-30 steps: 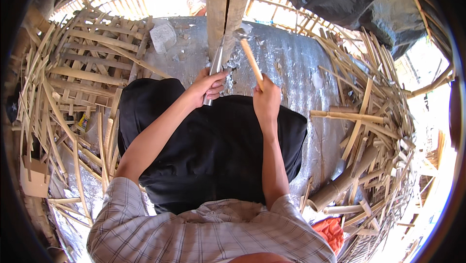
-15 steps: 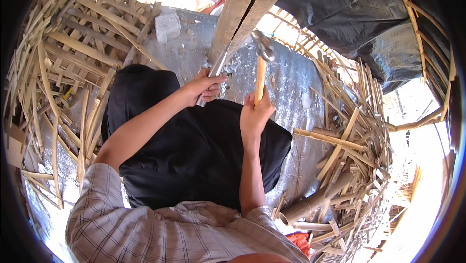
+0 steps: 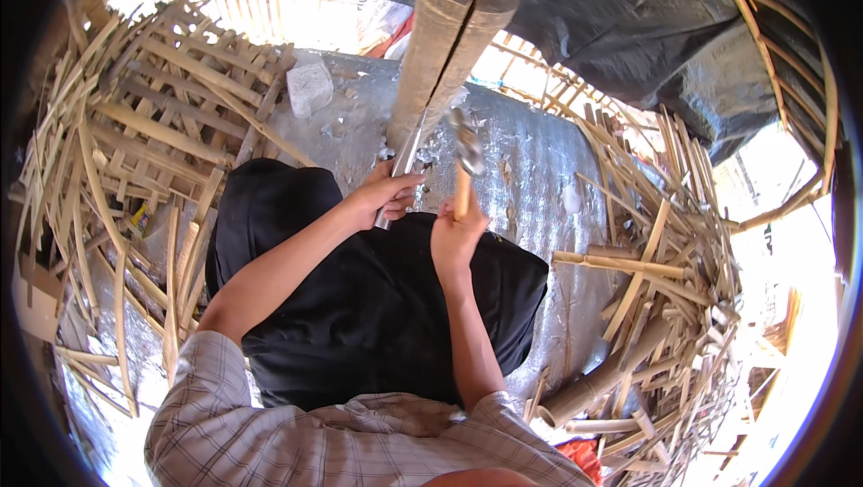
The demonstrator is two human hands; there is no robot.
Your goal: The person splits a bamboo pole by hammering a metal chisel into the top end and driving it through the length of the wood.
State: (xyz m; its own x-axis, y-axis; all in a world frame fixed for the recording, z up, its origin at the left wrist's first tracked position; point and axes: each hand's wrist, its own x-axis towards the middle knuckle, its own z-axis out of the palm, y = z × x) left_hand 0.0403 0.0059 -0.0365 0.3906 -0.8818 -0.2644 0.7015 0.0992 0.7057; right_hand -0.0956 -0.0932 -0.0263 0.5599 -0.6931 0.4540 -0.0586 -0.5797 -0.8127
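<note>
My left hand [image 3: 382, 193] is closed around a silver metal chisel [image 3: 409, 153], its narrow end pointing up against the lower part of a wooden post [image 3: 430, 56]. The post is round, with a long dark split running down its side. My right hand [image 3: 457, 237] grips the wooden handle of a hammer [image 3: 466, 146]. The hammer's metal head, slightly blurred, is just right of the chisel and apart from it. Below both hands lie my legs in black trousers [image 3: 360, 334].
Bamboo strips and a slatted bamboo lattice [image 3: 171, 110] are heaped at the left. A pale block [image 3: 309, 87] lies near the lattice. More bamboo pieces [image 3: 647, 307] are piled at the right. Black plastic sheeting [image 3: 638, 29] hangs at the upper right.
The hammer head has come down and left, closer to the chisel. The view has shifted a little; my left hand still holds the chisel against the post.
</note>
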